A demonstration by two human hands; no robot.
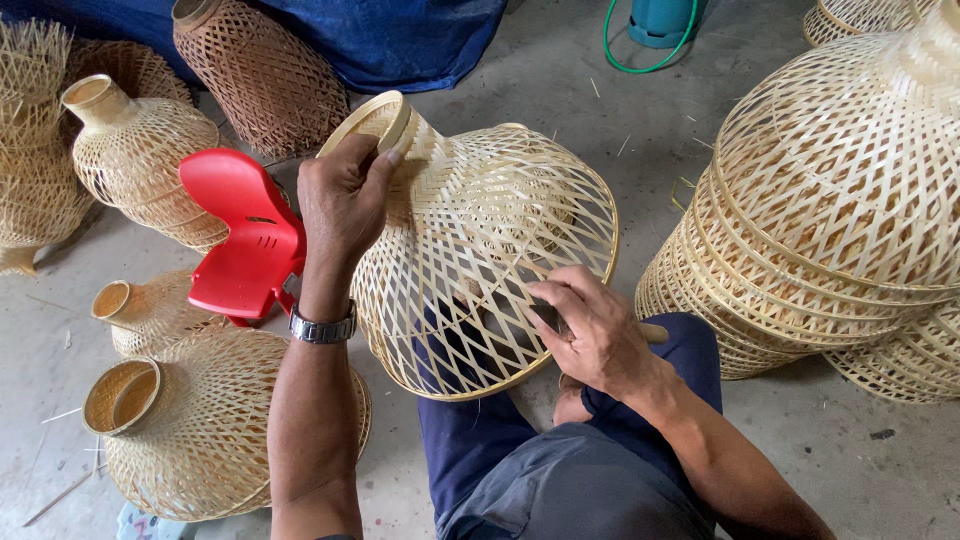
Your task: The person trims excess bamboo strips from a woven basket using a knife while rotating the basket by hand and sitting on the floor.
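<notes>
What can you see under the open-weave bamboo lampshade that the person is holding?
Through the open-weave bamboo lampshade, dark blue trousers and grey concrete floor show. The right hand grips a wooden-handled tool whose tip is hidden.

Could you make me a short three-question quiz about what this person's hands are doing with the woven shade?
1. True or false: the left hand holds the woven bamboo shade by its narrow neck ring.
2. Which thing lies on its side just left of the left arm? A) red plastic stool B) green bucket C) metal ladder
3. Fill in: the right hand rests on the shade's open lattice near its wide ____.

Key: 1 true; 2 A; 3 rim. A wristwatch sits on the left wrist. Finished shades are stacked at the right on the concrete floor.
</notes>
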